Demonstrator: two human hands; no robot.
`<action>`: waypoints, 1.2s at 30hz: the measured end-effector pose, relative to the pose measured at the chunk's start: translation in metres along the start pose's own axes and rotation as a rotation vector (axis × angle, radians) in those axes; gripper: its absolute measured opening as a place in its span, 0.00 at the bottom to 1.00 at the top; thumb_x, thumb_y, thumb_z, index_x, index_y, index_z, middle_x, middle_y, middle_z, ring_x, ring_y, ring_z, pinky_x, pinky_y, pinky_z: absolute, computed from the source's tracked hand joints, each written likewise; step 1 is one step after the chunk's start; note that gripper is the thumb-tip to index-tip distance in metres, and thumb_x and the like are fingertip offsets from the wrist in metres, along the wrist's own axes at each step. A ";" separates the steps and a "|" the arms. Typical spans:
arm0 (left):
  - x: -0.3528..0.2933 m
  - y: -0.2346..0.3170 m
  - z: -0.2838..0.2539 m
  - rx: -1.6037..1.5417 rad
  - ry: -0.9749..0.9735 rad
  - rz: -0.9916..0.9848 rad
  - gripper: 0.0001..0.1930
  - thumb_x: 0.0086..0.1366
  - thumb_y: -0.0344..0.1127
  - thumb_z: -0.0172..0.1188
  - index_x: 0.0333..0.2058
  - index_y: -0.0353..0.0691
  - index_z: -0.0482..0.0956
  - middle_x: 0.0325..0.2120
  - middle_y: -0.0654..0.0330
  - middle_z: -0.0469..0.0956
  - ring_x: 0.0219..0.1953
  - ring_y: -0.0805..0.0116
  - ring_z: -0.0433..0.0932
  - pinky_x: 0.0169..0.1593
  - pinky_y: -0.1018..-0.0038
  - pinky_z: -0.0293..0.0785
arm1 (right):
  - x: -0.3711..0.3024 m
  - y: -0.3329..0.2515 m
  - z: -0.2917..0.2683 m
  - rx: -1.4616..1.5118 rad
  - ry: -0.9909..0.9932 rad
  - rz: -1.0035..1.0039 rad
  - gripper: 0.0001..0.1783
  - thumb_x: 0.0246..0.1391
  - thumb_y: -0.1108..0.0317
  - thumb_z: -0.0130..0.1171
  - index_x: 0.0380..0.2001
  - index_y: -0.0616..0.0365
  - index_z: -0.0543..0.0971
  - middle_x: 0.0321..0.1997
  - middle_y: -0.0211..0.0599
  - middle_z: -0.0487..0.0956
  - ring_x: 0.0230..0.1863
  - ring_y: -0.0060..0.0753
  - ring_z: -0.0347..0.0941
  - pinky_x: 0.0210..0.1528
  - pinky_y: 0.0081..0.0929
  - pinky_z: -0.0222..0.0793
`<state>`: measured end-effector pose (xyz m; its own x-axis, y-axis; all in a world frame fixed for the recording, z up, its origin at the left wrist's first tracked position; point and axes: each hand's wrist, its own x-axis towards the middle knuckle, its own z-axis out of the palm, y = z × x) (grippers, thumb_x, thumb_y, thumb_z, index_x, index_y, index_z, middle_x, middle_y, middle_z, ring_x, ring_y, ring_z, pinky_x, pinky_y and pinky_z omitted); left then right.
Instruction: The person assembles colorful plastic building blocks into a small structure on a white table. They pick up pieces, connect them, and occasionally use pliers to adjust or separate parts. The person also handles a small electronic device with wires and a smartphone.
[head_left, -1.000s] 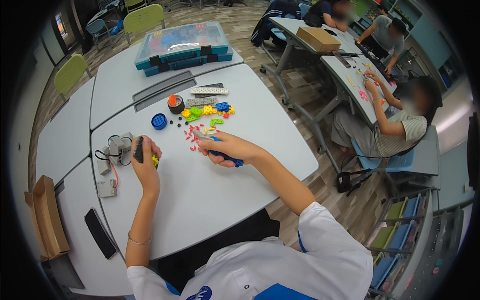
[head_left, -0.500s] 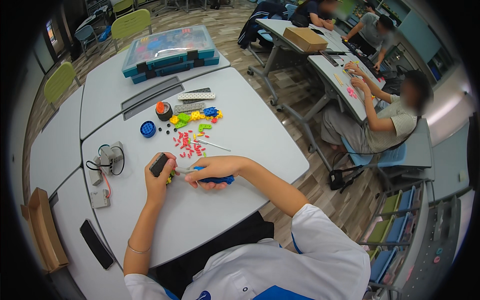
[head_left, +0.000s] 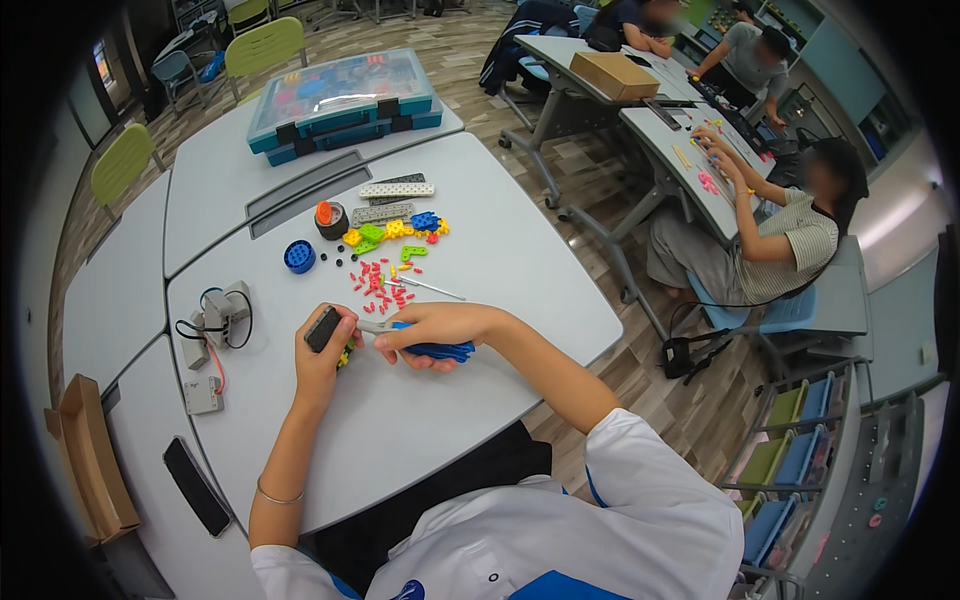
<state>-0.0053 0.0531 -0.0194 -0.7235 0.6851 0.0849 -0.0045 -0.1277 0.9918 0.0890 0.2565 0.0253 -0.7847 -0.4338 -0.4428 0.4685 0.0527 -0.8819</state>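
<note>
My left hand (head_left: 316,372) is closed around a black block-like piece (head_left: 322,329), with bits of yellow and green showing under the fingers. In my right hand (head_left: 440,324) are blue-handled pliers (head_left: 440,351), whose grey jaws point left and reach the left hand's fingertips. What the jaws meet is hidden by my fingers. Just beyond my hands lie small red pins (head_left: 378,292) in a loose scatter. A thin metal rod (head_left: 432,287) rests beside them. Past these are a green angled piece (head_left: 413,252), a yellow connector (head_left: 394,229) and a blue connector (head_left: 424,221).
Left on the table are grey wired modules (head_left: 215,315), a blue wheel (head_left: 299,257) and a black tyre (head_left: 331,228). A teal case (head_left: 345,105) stands at the back. A phone (head_left: 196,487) and a cardboard tray (head_left: 92,465) lie at left. A person (head_left: 765,230) sits at right.
My hands hold nearly the same pose, the pliers still against the left hand's piece. The whole view has shifted slightly. The seated person's hands have moved a little.
</note>
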 end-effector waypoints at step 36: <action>-0.019 0.003 0.025 0.504 0.127 0.596 0.08 0.60 0.17 0.61 0.37 0.33 0.78 0.35 0.56 0.77 0.37 0.67 0.76 0.42 0.75 0.73 | 0.024 0.018 0.003 0.384 0.217 -0.303 0.09 0.53 0.72 0.65 0.35 0.58 0.76 0.29 0.30 0.77 0.28 0.20 0.74 0.27 0.16 0.68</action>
<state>0.0254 0.0578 -0.0159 -0.5791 0.5121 0.6343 0.6999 -0.0867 0.7090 0.0799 0.2439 -0.0008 -0.9546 -0.1802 -0.2370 0.2910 -0.3968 -0.8705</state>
